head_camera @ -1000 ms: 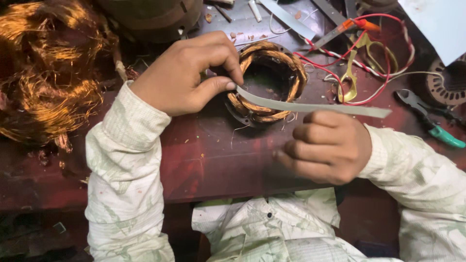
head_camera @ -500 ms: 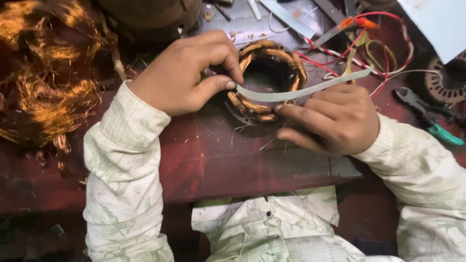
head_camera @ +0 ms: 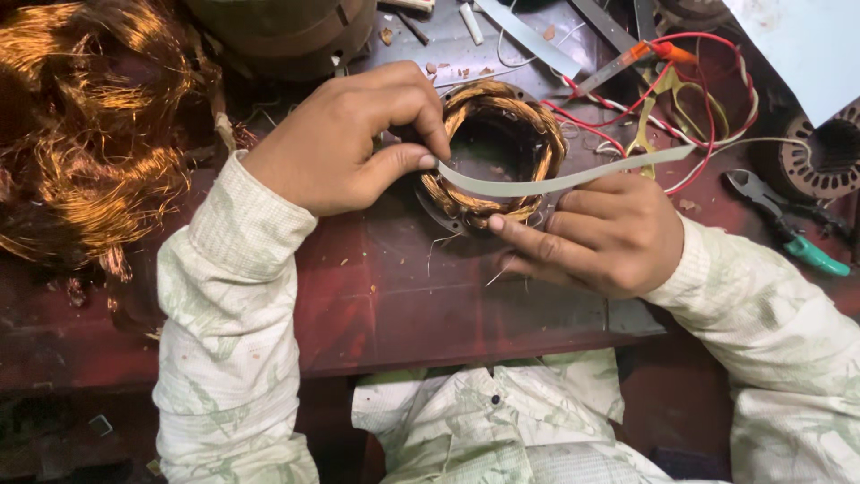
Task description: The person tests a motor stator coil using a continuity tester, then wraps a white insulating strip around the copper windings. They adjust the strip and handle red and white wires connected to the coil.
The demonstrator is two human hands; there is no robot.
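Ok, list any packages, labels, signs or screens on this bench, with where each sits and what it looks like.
No package, sign or screen shows, and no label can be made out.
Nearest thing: a pale sheet, top right corner, flat, light blue-white.
Also a plain grey-white strip, long and narrow, lying across the copper coil ring between the left hand and right hand.

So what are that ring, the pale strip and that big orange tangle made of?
Ring: copper-looking windings, glossy orange-brown strands bundled around a dark core, probably metal. Strip: thin, matte, grey-white, bending between left hand and right hand; likely paper or plastic film. Tangle: loose shiny wire, apparently copper.
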